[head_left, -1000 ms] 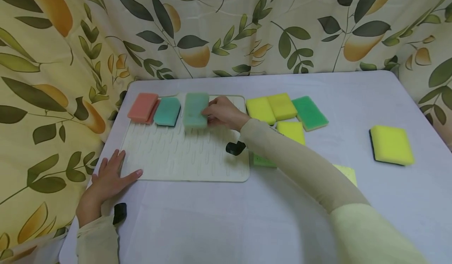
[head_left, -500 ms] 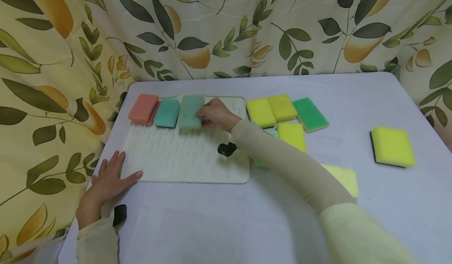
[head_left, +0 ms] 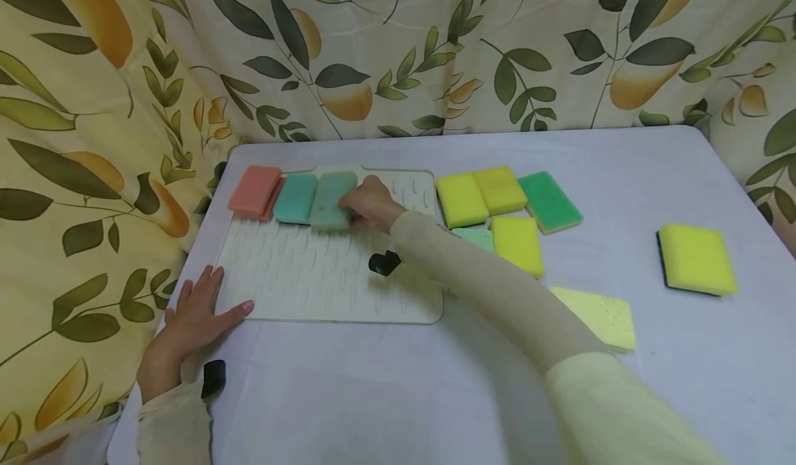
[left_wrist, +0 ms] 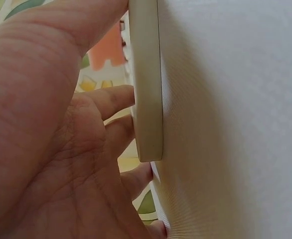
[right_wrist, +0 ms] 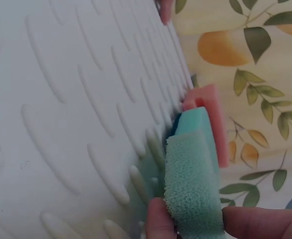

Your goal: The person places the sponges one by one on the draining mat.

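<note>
My right hand (head_left: 373, 204) pinches the right side of a pale green sponge (head_left: 332, 201) between thumb and fingers, at the back of a white ribbed mat (head_left: 298, 278). In the right wrist view, the porous pale green sponge (right_wrist: 193, 184) stands right against a teal sponge (right_wrist: 196, 119). To its left, in the head view, lie the teal sponge (head_left: 296, 199) and a pink sponge (head_left: 253, 192), side by side in a row. My left hand (head_left: 193, 320), fingers spread, rests at the mat's front left corner; the left wrist view has its fingers touching the mat's edge (left_wrist: 147, 99).
Right of the mat lie yellow sponges (head_left: 463, 199), a green one (head_left: 551, 201) and a pale yellow one (head_left: 600, 316). A yellow sponge with a dark underside (head_left: 698, 259) sits alone farther right. My right forearm partly covers a light green sponge (head_left: 475, 237). Patterned cloth hangs behind.
My right hand has moved left, bringing the pale green sponge across the mat and up beside the teal one. More of the sponges on the right have come into sight. The left hand stays put.
</note>
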`<state>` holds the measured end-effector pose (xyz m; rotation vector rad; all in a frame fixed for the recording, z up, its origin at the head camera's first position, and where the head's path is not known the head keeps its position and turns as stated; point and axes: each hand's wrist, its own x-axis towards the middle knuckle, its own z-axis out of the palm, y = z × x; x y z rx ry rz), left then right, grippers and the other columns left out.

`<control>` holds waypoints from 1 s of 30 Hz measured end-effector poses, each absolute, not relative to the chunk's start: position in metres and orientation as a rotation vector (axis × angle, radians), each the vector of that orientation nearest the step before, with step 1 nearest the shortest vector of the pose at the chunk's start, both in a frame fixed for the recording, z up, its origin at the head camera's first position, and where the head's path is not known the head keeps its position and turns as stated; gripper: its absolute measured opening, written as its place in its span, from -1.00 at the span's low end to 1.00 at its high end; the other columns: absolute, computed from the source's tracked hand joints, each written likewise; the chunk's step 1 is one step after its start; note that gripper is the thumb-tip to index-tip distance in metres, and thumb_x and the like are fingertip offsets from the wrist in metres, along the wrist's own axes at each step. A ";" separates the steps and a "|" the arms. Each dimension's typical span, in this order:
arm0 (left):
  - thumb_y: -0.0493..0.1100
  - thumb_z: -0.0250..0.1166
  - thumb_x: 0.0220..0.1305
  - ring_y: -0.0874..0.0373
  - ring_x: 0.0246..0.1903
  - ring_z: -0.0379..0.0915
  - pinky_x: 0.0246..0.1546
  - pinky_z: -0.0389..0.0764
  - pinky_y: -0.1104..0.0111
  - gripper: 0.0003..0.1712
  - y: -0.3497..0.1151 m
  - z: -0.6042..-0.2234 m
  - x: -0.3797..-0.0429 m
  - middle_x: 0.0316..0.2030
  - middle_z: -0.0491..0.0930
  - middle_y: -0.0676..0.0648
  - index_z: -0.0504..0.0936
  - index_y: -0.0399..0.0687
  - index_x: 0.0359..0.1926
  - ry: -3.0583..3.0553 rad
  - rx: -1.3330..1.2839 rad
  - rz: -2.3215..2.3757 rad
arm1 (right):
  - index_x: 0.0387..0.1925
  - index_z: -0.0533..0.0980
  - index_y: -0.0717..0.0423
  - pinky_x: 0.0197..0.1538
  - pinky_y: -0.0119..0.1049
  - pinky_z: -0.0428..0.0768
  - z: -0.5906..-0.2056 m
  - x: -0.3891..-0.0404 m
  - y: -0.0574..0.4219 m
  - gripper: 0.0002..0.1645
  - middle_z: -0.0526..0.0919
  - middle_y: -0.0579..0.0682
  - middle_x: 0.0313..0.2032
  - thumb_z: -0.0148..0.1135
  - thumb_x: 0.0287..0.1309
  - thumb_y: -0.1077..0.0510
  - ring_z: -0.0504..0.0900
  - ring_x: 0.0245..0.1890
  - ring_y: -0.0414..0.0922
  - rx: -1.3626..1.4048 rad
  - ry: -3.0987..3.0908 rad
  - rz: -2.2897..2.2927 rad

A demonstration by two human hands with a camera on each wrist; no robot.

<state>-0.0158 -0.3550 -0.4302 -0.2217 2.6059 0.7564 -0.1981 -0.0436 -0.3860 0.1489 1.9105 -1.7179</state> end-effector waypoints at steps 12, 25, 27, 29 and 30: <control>0.37 0.30 0.41 -0.58 0.56 -0.67 0.29 -0.46 -0.64 0.32 -0.353 -0.433 -0.016 0.65 -0.40 -0.48 -0.22 -0.35 0.69 2.617 -0.217 0.740 | 0.22 0.38 0.37 -0.19 -0.16 0.77 -0.395 -0.203 -0.051 -0.55 0.56 0.25 0.10 0.23 0.38 0.31 0.62 -0.25 0.00 0.141 2.240 -1.517; 0.36 0.31 0.40 -0.59 0.56 -0.67 0.28 -0.47 -0.64 0.32 -0.352 -0.431 -0.015 0.65 -0.40 -0.49 -0.21 -0.37 0.69 2.612 -0.220 0.751 | -0.14 0.46 0.25 -0.46 -0.31 0.53 -0.402 -0.210 -0.052 -0.88 0.59 0.10 -0.37 0.15 0.35 0.27 0.56 -0.59 -0.07 0.040 2.433 -1.299; 0.36 0.31 0.40 -0.59 0.56 -0.67 0.28 -0.46 -0.64 0.32 -0.353 -0.430 -0.015 0.65 -0.40 -0.48 -0.21 -0.36 0.69 2.613 -0.223 0.747 | -0.19 0.44 0.23 -0.42 -0.30 0.54 -0.400 -0.208 -0.050 -0.92 0.57 0.08 -0.41 0.15 0.36 0.27 0.58 -0.55 -0.05 0.001 2.422 -1.312; 0.37 0.31 0.40 -0.59 0.56 -0.68 0.29 -0.46 -0.64 0.33 -0.353 -0.430 -0.015 0.65 -0.41 -0.48 -0.22 -0.36 0.69 2.611 -0.224 0.740 | -0.20 0.42 0.23 -0.36 -0.30 0.59 -0.397 -0.206 -0.046 -0.91 0.54 0.06 -0.37 0.15 0.39 0.26 0.62 -0.49 -0.02 -0.042 2.403 -1.318; 0.37 0.31 0.40 -0.59 0.56 -0.68 0.29 -0.46 -0.64 0.33 -0.353 -0.430 -0.015 0.65 -0.41 -0.48 -0.23 -0.36 0.69 2.610 -0.225 0.737 | -0.18 0.42 0.24 -0.32 -0.29 0.61 -0.395 -0.205 -0.045 -0.89 0.55 0.07 -0.34 0.15 0.41 0.25 0.64 -0.45 -0.01 -0.062 2.391 -1.320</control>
